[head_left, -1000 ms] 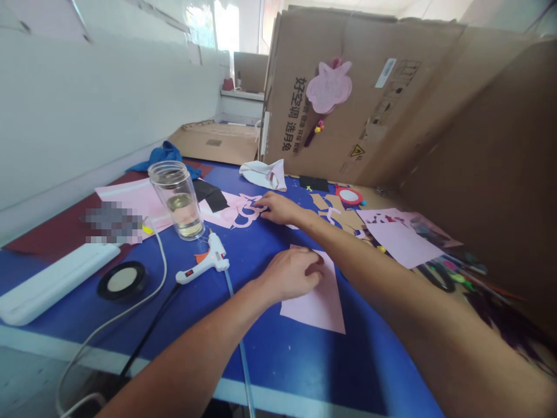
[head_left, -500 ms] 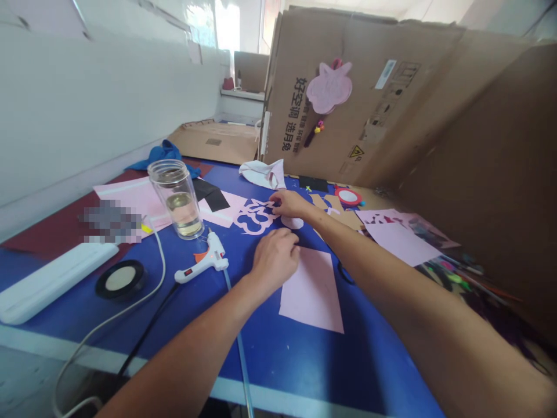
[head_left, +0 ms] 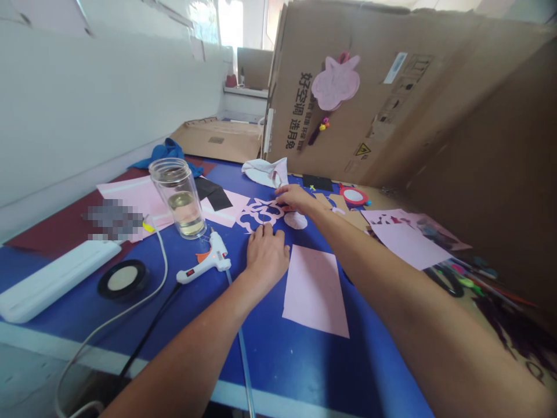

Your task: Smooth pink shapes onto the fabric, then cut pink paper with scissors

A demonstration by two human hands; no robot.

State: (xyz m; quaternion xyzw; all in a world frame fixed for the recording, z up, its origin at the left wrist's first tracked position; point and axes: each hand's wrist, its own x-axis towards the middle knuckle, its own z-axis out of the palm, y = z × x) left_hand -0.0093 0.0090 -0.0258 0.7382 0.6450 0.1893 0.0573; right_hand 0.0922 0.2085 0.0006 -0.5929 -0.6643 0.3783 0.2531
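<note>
Head view: a blue tabletop (head_left: 278, 363) runs away from the camera, with both bare forearms reaching in to its middle.

Left hand: the left hand (head_left: 266, 261) lies palm down near the table's middle, its fingers slightly spread, their tips touching the near edge of the cut-out.

Right hand: the right hand (head_left: 298, 198) rests on the far edge of the cut-out, its fingers (head_left: 285, 196) close together; whether they pinch anything, I cannot tell.

Cut-out: a pale pink openwork paper cut-out (head_left: 259, 213) with lobed edges lies flat between the hands, near a round pale pink paper scrap (head_left: 296, 220).

Paper state: the cut-out is shaped and open, while a rectangular pale pink paper sheet (head_left: 314, 290) lies to the near right — whole, no cut visible.

Around: a white hot glue gun (head_left: 209, 261) lies left of the left hand, and a clear glass tumbler (head_left: 178, 200) stands beyond it. Black-handled scissors (head_left: 444, 280) lie far right.
</note>
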